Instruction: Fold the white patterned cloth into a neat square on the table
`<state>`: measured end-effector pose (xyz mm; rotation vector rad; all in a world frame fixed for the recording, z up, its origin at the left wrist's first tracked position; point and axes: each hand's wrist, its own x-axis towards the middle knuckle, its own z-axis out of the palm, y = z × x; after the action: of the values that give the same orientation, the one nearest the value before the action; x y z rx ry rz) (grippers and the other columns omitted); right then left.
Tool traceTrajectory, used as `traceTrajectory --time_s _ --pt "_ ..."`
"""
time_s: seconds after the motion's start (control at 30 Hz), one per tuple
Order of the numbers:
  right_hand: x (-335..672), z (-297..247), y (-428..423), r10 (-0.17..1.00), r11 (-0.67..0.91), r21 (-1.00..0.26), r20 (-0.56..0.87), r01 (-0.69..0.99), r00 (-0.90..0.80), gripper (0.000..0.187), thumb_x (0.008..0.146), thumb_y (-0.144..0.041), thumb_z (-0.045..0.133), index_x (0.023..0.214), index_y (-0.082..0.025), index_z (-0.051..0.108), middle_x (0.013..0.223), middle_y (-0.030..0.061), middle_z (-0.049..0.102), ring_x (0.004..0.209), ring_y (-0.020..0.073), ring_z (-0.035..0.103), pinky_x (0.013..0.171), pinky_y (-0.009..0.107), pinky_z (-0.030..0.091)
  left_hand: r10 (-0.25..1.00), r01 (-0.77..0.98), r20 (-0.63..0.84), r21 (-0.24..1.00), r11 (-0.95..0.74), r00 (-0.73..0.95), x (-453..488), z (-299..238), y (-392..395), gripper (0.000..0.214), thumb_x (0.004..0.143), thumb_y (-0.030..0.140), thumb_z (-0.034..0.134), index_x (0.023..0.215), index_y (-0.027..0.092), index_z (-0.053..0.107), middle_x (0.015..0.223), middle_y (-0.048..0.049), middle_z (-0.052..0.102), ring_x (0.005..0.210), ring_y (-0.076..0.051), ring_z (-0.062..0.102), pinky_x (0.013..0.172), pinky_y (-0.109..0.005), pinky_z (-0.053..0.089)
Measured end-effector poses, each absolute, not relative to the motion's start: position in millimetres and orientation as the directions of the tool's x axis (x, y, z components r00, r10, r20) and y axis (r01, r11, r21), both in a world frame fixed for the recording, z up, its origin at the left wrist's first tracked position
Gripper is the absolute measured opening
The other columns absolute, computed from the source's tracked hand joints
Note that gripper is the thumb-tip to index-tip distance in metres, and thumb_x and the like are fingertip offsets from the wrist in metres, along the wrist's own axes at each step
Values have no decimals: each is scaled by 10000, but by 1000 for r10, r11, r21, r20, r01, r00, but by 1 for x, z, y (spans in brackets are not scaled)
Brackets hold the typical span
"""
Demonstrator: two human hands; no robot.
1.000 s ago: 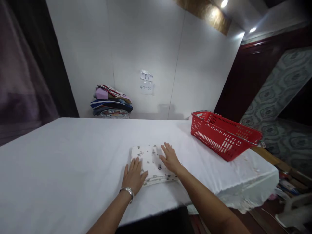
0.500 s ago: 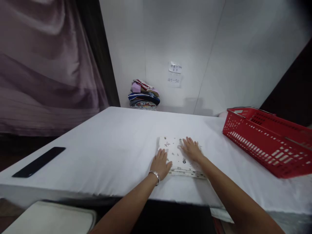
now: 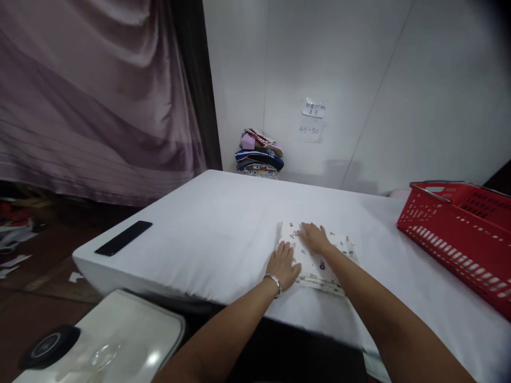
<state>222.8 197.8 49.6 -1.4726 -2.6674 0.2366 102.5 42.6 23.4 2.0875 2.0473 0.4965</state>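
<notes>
A folded white cloth point(image 3: 309, 260) with small printed figures lies flat near the front edge of the white-covered table point(image 3: 223, 223). My left hand point(image 3: 283, 264), a silver bracelet at its wrist, rests on the cloth's left edge with fingers stretched out. On top of the cloth, toward its far side, lies my right hand point(image 3: 314, 237), palm down and fingers extended. Neither hand grips anything. Several folded layers show along the near edge, and the right forearm covers part of the cloth's right side.
To the right stands a red plastic basket point(image 3: 459, 234) with metal handles. A flat black object point(image 3: 123, 238) lies at the table's left. Behind the table is a stack of folded fabrics point(image 3: 260, 154). A white lidded surface point(image 3: 131, 330) sits below the front left.
My right hand has slid left across the cloth, while my left hand stays at its left edge. The head view has turned left, bringing more floor and the white lidded surface into sight.
</notes>
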Motion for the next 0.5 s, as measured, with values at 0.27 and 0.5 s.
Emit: traceTrajectory --time_s 0.27,0.5 --pt "198 58 231 794 557 -256 -117 790 -597 634 828 -581 408 1280 -145 489 1277 129 534 1138 231 515 912 304 376 987 908 160 414 -65 -3 103 23 40 614 841 467 362 1363 144 354 1471 -96 256 1374 -261 117 1075 -468 228" --pt "195 64 239 803 569 -213 -68 794 -593 544 772 -627 469 1038 -180 628 985 103 670 905 235 601 721 287 399 973 909 228 399 -123 31 100 23 34 521 872 472 352 1296 179 429 1435 -77 338 1365 -247 155 1095 -479 183"
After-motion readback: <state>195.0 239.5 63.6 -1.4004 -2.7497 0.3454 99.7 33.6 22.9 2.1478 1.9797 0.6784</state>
